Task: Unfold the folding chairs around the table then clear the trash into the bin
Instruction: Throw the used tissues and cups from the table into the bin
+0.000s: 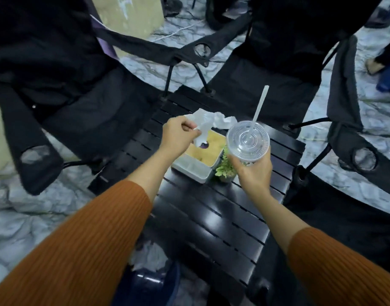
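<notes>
My left hand [178, 134] pinches a crumpled white tissue [208, 121] above the black slatted table [211, 219]. My right hand [254, 171] grips a clear plastic cup [248, 141] with a flat lid and a white straw [260, 107], held upright over the table's right side. Two black folding chairs stand unfolded: one at the left [64, 91], one at the far right [278, 69]. A third chair's armrest [353, 151] with a mesh cup holder shows at the right.
A white tissue box [196, 171] with a tan top sits on the table beside a small green plant [226, 167]. A dark blue object [150, 283] holding crumpled white material stands below the table's near edge. A person's foot [375, 65] stands at the far right on marble floor.
</notes>
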A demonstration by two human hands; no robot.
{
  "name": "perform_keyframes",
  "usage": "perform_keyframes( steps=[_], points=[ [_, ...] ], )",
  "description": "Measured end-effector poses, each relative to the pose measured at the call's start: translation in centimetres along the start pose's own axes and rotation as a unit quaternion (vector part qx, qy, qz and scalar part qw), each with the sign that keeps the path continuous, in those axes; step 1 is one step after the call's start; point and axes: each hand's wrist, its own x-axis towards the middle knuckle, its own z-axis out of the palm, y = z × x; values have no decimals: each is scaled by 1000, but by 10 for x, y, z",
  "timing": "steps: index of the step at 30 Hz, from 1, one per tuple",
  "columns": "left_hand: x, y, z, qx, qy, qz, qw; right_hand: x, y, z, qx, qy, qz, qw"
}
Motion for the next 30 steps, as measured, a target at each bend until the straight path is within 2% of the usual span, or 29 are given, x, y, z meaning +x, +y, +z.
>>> perform_keyframes(
  steps=[5,12,19,24,30],
  points=[
    [-63,-52,-88,0,70,-41,997,-67,-27,38,32,-48,-16,998],
    [-174,-152,-154,-25,117,-177,977,-182,-16,94,-2,-158,-5,987],
    [-283,-247,-141,-50,140,-328,933,-277,41,121,-76,-263,41,961],
    [-323,-284,-108,-37,137,-370,918,-304,72,133,-110,-305,85,942],
    [-338,-307,-95,-11,98,-402,910,-311,90,134,-191,-377,170,890]
  ],
)
